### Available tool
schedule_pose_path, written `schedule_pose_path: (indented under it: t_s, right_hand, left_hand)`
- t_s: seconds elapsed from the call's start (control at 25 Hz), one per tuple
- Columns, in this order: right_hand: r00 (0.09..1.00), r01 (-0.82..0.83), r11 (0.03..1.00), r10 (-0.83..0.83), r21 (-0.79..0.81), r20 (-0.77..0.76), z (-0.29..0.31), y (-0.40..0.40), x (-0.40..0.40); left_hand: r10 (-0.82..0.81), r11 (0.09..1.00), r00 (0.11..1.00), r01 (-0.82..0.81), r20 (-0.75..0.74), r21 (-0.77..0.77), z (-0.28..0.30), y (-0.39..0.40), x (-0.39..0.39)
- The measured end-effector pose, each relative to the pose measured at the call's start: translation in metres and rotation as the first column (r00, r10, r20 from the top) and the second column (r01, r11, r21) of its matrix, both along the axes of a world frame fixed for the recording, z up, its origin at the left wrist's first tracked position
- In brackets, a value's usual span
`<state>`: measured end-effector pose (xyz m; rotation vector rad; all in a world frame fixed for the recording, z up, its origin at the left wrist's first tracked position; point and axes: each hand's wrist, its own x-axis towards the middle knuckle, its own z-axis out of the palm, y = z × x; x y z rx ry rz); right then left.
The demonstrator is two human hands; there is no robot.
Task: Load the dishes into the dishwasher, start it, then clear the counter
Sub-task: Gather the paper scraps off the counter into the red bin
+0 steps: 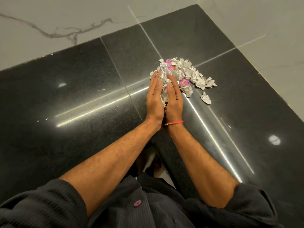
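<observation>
Black polished stone makes up the counter, seen from the head camera, the only view, with pale veined wall tiles behind it. Near the far right corner lies a heap of crumpled paper scraps, grey-white with a few pink printed pieces among them, and one stray scrap sits just apart on the near right. The left hand and right hand stand edge-down on the stone, palms facing each other, fingers straight and together, pressing a bunch of the scraps between them at the near end of the heap; neither hand curls round anything. A red thread band circles the right wrist. No dishes and no dishwasher are in view, so whether loading and starting are finished cannot be told. Judging by the scene, this is the counter-clearing stage: the litter is gathered in one place, and most of it, along with a few tiny white flecks at left, remains to be lifted off.
</observation>
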<state>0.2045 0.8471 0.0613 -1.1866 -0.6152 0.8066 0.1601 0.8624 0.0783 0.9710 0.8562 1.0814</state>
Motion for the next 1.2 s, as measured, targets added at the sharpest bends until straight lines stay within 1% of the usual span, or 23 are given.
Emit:
schedule_pose_path:
  t_s: [0.16,0.28,0.52,0.64,0.88,1.12,1.2]
  right_hand:
    - [0.984,-0.167,0.983,0.161,0.073,0.071,0.018,0.012,-0.047]
    - [0.950,-0.311,0.945,0.314,0.099,-0.010,0.030,0.013,-0.095]
    - [0.812,-0.567,0.815,0.577,0.117,-0.084,0.037,-0.016,-0.221]
    - [0.732,-0.663,0.738,0.674,0.122,-0.101,0.035,-0.047,-0.283]
    - [0.598,-0.797,0.600,0.800,0.061,-0.058,0.035,-0.123,-0.390]
    - [0.397,-0.917,0.397,0.918,0.044,-0.016,0.030,-0.190,-0.480]
    - [0.325,-0.945,0.326,0.945,0.026,-0.042,0.024,-0.209,-0.501]
  left_hand:
    - [0.151,0.987,0.988,-0.152,0.019,0.056,0.015,0.005,-0.049]
    - [0.247,0.965,0.967,-0.251,0.053,0.077,0.026,0.003,-0.097]
    - [0.471,0.877,0.879,-0.476,0.075,0.067,0.029,-0.037,-0.222]
    - [0.595,0.799,0.800,-0.599,0.073,0.056,0.025,-0.072,-0.284]
    - [0.761,0.644,0.648,-0.761,0.038,0.083,0.022,-0.157,-0.387]
    - [0.900,0.423,0.428,-0.903,0.088,0.069,0.016,-0.237,-0.473]
    - [0.933,0.342,0.347,-0.937,0.094,0.065,0.006,-0.256,-0.493]
